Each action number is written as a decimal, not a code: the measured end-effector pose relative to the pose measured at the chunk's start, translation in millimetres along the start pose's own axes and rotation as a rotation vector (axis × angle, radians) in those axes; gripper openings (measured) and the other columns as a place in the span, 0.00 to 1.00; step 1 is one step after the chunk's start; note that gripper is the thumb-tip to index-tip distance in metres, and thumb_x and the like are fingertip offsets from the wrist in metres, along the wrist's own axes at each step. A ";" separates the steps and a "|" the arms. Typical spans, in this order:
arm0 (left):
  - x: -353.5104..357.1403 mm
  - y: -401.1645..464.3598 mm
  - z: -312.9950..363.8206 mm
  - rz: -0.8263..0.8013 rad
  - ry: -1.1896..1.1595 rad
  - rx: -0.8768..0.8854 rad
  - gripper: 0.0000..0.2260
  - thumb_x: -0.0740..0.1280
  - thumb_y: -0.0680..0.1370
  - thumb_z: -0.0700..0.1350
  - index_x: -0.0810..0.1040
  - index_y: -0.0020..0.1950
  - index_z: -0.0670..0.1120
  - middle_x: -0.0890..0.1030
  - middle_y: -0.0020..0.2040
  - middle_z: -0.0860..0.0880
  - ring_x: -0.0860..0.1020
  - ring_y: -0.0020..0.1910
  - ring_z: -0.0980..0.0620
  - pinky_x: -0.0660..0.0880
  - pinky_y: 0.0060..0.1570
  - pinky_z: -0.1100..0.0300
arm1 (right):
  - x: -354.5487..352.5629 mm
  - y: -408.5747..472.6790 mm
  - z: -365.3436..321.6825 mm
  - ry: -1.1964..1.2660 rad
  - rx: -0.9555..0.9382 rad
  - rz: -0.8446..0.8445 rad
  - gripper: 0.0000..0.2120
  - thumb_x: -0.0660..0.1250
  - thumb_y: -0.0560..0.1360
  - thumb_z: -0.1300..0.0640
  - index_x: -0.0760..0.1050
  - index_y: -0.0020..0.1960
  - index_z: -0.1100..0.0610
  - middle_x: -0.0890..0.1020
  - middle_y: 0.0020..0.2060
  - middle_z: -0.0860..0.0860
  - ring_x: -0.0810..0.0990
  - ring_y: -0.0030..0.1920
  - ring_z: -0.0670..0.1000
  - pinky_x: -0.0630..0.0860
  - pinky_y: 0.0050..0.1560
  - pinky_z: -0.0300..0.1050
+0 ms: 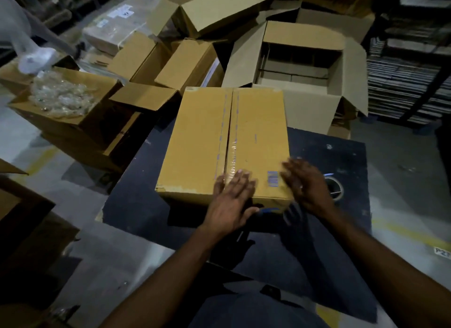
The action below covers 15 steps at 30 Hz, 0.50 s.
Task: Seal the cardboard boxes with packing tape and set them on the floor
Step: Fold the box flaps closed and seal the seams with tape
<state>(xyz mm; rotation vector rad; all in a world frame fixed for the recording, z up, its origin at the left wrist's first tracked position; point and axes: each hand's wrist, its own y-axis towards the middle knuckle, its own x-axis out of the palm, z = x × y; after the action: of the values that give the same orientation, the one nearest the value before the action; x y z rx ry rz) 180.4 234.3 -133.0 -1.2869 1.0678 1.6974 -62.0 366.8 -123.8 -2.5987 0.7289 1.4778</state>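
A closed cardboard box (pixel 219 137) lies on a dark table (pixel 317 152), with clear tape running along its centre seam. My left hand (pixel 231 200) presses flat on the near end of that seam, fingers straight, thumb hooked over the front edge. Blurred by motion, my right hand (pixel 307 183) hovers with spread fingers over the box's near right corner and holds nothing. A roll of packing tape (pixel 335 190) lies on the table just right of that hand, partly hidden by it.
A large open empty box (pixel 302 66) stands behind the table. More open boxes (pixel 170 61) are piled at the back left, one holding clear plastic wrap (pixel 61 98). Grey floor with yellow lines (pixel 402 232) shows on both sides. Dark shelving (pixel 410 71) stands at the right.
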 end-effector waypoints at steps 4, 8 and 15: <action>22.0 8.0 28.7 -0.017 0.042 -0.043 0.33 0.56 0.83 0.64 0.64 0.82 0.44 0.61 0.83 0.41 0.56 0.83 0.45 0.55 0.79 0.37 | -37.1 14.9 92.0 -0.318 0.295 -0.220 0.30 0.70 0.76 0.56 0.68 0.77 0.51 0.71 0.76 0.55 0.66 0.76 0.60 0.69 0.71 0.63; 31.6 9.2 37.8 -0.063 0.083 -0.090 0.34 0.56 0.83 0.63 0.59 0.84 0.45 0.56 0.84 0.41 0.53 0.84 0.44 0.51 0.80 0.37 | -47.2 27.9 142.8 -0.442 0.314 -0.608 0.37 0.72 0.77 0.48 0.60 0.81 0.43 0.66 0.78 0.53 0.63 0.78 0.59 0.69 0.70 0.58; 19.2 21.1 38.4 -0.106 0.106 -0.140 0.31 0.59 0.82 0.63 0.63 0.82 0.50 0.61 0.83 0.46 0.61 0.82 0.48 0.57 0.78 0.42 | -22.8 25.5 140.0 -0.607 0.157 -0.571 0.16 0.70 0.76 0.52 0.79 0.62 0.51 0.82 0.58 0.56 0.81 0.56 0.59 0.79 0.54 0.52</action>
<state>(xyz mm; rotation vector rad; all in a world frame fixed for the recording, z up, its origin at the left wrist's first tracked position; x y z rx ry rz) 143.3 263.2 -142.2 -1.5104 0.9368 1.6631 -194.0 392.1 -175.8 -1.8372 0.0238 1.7526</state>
